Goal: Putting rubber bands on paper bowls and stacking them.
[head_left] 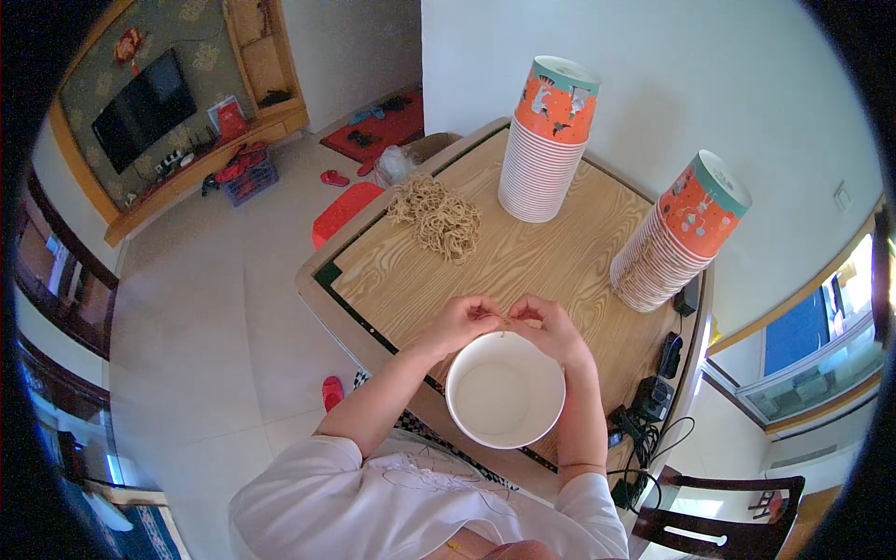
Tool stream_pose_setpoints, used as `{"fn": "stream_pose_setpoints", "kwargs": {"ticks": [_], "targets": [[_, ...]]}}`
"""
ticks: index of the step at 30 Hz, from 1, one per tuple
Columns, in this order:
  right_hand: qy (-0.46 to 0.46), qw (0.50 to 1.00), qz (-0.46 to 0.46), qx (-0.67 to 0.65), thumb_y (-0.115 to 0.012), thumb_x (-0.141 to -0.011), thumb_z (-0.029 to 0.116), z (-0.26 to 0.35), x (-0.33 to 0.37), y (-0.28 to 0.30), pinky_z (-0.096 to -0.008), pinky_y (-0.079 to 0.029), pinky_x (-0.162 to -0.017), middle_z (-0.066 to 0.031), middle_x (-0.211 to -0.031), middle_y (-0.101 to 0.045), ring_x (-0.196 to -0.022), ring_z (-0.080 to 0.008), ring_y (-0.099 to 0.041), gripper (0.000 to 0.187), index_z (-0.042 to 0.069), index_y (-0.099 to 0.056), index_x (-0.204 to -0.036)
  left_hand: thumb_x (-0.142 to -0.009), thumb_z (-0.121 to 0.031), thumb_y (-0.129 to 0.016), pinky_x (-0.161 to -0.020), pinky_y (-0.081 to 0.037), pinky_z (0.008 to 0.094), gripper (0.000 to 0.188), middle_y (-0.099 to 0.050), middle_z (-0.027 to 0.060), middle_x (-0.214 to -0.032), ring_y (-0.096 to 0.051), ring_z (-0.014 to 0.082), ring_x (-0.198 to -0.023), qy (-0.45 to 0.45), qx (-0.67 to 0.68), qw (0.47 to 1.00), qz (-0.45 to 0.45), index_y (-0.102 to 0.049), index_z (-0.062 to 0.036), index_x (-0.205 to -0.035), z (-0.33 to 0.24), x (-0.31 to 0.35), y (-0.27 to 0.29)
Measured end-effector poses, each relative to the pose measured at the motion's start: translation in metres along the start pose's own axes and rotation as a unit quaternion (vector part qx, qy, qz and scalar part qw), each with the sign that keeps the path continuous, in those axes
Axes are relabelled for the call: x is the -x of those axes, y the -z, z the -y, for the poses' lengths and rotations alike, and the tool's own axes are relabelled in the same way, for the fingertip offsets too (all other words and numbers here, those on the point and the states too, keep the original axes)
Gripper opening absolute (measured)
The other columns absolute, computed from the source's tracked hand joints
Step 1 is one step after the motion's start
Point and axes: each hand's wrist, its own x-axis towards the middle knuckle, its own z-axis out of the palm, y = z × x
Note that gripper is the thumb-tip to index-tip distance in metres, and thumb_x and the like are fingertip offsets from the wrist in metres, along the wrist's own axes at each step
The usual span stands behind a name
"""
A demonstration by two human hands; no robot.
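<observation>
A white paper bucket (505,394) stands at the near edge of the table, its open mouth facing up at me. At its far rim my left hand (460,323) and my right hand (553,332) come close together, fingertips pinched. Between them shows a short bit of tan twine (505,323); most of it is hidden by the fingers. Farther left on the table lies a tangled heap of tan twine (437,217). Two tall stacks of nested paper buckets, orange and green on the topmost, stand upside down: one stack (549,140) at the back, another (681,231) at the right.
Strands of twine hang along the right stack. Black adapters and cables (651,399) crowd the wooden table's (392,280) right edge. A dark chair (728,513) stands at lower right, a red stool (343,211) beyond the left edge. A white wall rises behind the table.
</observation>
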Motion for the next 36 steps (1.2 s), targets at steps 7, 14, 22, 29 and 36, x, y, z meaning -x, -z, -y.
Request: {"fn": "stream_pose_setpoints", "kwargs": {"ticks": [7, 14, 22, 29, 36], "targets": [[-0.015, 1.0, -0.018, 0.0, -0.063, -0.08, 0.005, 0.003, -0.001, 0.001, -0.0239, -0.046, -0.069, -0.0023, -0.081, -0.06, -0.079, -0.0077, -0.056, 0.011, -0.001, -0.059, -0.089, -0.082, -0.01, -0.061, -0.062, -0.045, 0.0219, 0.009, -0.06, 0.0006, -0.076, -0.055, 0.0065, -0.07, 0.043, 0.077, 0.996, -0.003, -0.06, -0.003, -0.087, -0.002, 0.001, 0.0], [-0.054, 0.999, 0.0, -0.005, -0.061, -0.081, 0.004, 0.003, 0.0, 0.001, -0.0235, -0.046, -0.068, -0.0029, -0.081, -0.061, -0.077, -0.0075, -0.056, 0.011, 0.0, -0.059, -0.091, -0.082, -0.009, -0.061, -0.061, -0.044, 0.0216, 0.008, -0.06, 0.0007, -0.076, -0.055, 0.0067, -0.069, 0.043, 0.071, 0.997, -0.005, -0.059, -0.0028, -0.087, -0.005, 0.001, -0.001], [0.014, 0.999, -0.047, -0.008, -0.061, -0.081, 0.005, 0.002, -0.001, 0.001, -0.0223, -0.046, -0.066, -0.0017, -0.077, -0.061, -0.072, -0.0078, -0.056, 0.008, -0.001, -0.06, -0.086, -0.082, -0.011, -0.063, -0.061, -0.044, 0.0208, 0.011, -0.06, 0.0005, -0.076, -0.055, 0.0062, -0.069, 0.05, 0.072, 0.996, 0.002, -0.061, -0.002, -0.088, -0.002, -0.002, 0.001], [-0.027, 0.995, -0.084, -0.035, -0.061, -0.081, 0.005, 0.008, 0.0, 0.0, -0.0228, -0.046, -0.069, -0.003, -0.079, -0.063, -0.075, -0.0085, -0.057, 0.007, 0.0, -0.061, -0.085, -0.081, -0.011, -0.065, -0.062, -0.045, 0.0205, 0.015, -0.062, 0.0001, -0.078, -0.055, 0.0054, -0.069, -0.027, 0.033, 0.999, -0.016, -0.065, -0.0014, -0.091, -0.013, -0.01, 0.003], [-0.011, 0.995, -0.101, -0.02, -0.061, -0.08, 0.003, 0.01, -0.001, 0.001, -0.0232, -0.046, -0.07, -0.0036, -0.079, -0.063, -0.077, -0.0096, -0.058, 0.005, -0.001, -0.06, -0.084, -0.08, -0.013, -0.066, -0.072, -0.047, 0.0234, 0.02, -0.064, 0.0018, -0.086, -0.057, 0.0087, -0.079, -0.002, -0.024, 0.999, 0.03, -0.064, -0.0029, -0.096, -0.016, -0.012, 0.004]]}}
